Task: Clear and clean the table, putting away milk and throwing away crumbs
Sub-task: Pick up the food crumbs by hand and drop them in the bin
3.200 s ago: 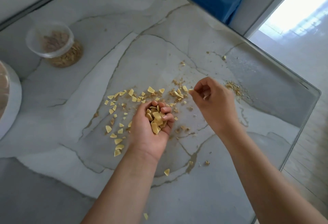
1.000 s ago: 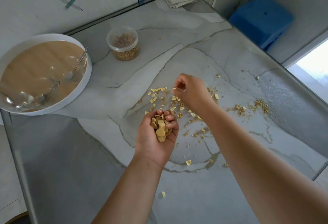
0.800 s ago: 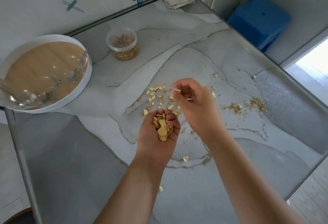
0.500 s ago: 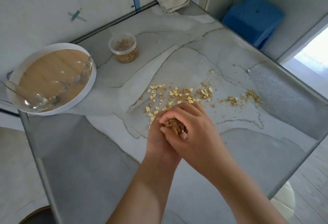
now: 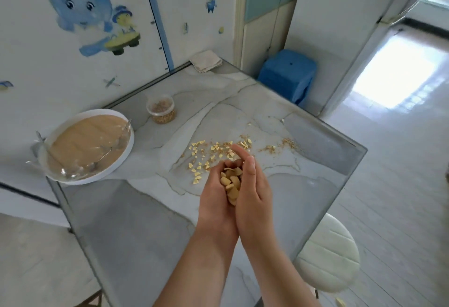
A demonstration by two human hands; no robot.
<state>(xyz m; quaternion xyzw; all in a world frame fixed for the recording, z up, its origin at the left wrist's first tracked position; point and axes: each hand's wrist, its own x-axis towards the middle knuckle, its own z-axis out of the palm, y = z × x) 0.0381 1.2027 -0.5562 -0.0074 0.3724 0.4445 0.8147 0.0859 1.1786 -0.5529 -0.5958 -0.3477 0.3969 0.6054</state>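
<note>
The left hand (image 5: 215, 195) and right hand (image 5: 255, 192) cover part of the crumbs (image 5: 230, 182) cupped between them.

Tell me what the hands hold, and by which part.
Crumbs, a loose pile in the cupped left hand; the right hand lies against it at the side. No single part is gripped.

left hand (image 5: 215, 193) cupped, right hand (image 5: 255, 192) pressed alongside
</note>
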